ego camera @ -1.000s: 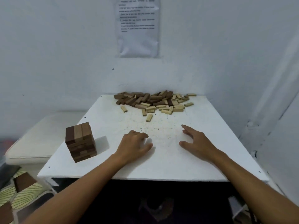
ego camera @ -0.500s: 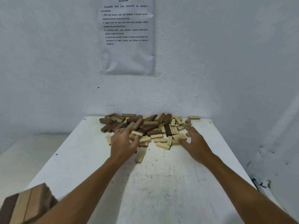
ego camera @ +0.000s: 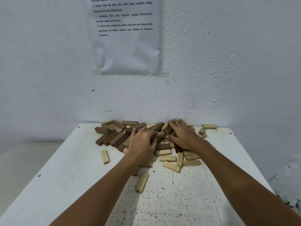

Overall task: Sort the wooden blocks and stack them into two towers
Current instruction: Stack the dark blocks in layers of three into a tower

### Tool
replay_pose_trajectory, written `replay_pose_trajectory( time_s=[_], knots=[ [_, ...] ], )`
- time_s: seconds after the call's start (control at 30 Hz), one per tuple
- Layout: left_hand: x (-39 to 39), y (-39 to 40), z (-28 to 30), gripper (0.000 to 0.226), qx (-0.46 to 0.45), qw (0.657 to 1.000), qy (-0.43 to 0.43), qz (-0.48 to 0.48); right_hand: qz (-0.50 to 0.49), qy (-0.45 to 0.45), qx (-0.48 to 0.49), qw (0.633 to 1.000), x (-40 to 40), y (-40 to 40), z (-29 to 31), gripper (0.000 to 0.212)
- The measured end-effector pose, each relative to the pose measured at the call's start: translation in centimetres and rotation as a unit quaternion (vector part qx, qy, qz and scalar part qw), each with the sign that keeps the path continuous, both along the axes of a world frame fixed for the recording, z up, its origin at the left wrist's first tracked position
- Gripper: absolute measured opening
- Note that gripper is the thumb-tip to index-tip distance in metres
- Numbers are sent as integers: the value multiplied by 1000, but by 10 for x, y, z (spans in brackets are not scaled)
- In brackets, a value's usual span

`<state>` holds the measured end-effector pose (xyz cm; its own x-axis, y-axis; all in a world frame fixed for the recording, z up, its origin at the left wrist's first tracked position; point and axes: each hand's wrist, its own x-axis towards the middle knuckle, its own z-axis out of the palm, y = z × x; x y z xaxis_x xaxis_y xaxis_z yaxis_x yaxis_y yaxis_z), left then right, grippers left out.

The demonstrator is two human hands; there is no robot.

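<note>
Both hands lie on the block pile (ego camera: pixel 130 136) at twelve o'clock on the table (ego camera: pixel 73 176): left hand (ego camera: pixel 143 142) and right hand (ego camera: pixel 184 136), grips hidden. Blocks look light, rigid; best pinched along the sides.

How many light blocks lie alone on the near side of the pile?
2: one light block left of the left forearm, a second block between the forearms. The left forearm may hide more.

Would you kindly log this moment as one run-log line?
stage: gathering | left hand: on block pile | right hand: on pile | grasp: unclear | table: loose light blocks near | towers: none in view
</note>
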<state>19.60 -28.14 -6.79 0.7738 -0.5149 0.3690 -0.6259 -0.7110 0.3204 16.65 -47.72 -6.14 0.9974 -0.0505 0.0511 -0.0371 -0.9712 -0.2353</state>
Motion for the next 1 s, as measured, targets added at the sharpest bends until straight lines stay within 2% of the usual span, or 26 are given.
replay_pose_trajectory(
  time_s=[0.17, 0.27, 0.4, 0.57, 0.73, 1.0],
  knots=[
    [-5, 3, -2, 21, -55, 998, -14, 32, -9, -86, 73, 994, -6, -1, -2, 66],
    [-13, 5, 2, 21, -48, 998, -14, 46, -6, -101, 90, 991, -16, 5, -1, 65],
    [-37, 14, 3, 22, -88, 995, -26, 46, -2, -113, 80, 990, -40, 16, 6, 66],
    [-77, 35, 0, 20, -124, 991, 10, 46, 11, -138, 110, 984, -75, 27, 11, 63],
    [-123, 59, 0, 15, -136, 989, 27, 47, 33, -110, 175, 978, -121, 43, 16, 64],
    [-192, 93, -12, 16, -151, 983, 80, 65, 71, -21, 203, 976, -203, 86, 7, 68]
  ],
)
